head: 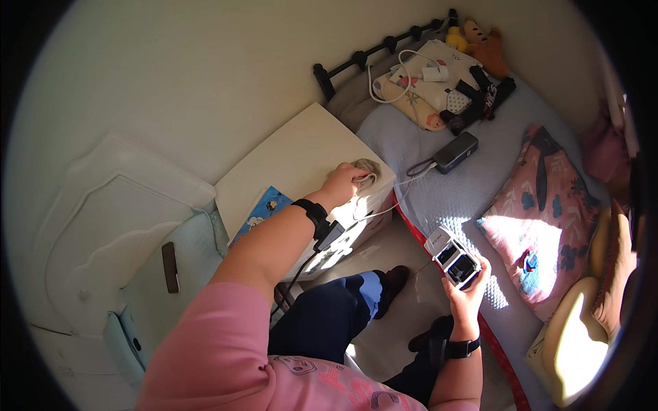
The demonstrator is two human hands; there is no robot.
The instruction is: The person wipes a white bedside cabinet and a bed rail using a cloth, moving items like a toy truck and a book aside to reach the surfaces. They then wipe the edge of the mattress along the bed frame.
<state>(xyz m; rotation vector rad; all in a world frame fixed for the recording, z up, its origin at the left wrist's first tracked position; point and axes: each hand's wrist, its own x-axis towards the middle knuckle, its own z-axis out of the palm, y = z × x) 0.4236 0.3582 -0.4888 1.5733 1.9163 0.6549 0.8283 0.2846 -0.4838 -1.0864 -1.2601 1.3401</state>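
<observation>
My left hand [340,186] pinches a crumpled grey-beige cloth [368,166] at the corner of a white cabinet [293,154]. My fingers hide part of the cloth. Lower right, my right hand [472,290] grips a small white device or case [441,239] from below. Two dark recesses show in its upper side, and its exact kind cannot be told. It is held above the edge of the bed [383,126], apart from the cloth. A blue printed booklet or packet [267,205] lies on the cabinet, partly behind my left forearm.
On the bed are a black power bank [455,153] with a white cable, a charger plug [435,74], black straps [483,97] and a pink patterned pillow [540,221]. A pale blue chair [169,308] bears a dark narrow object [170,267]. A black cable [295,280] hangs near my left arm.
</observation>
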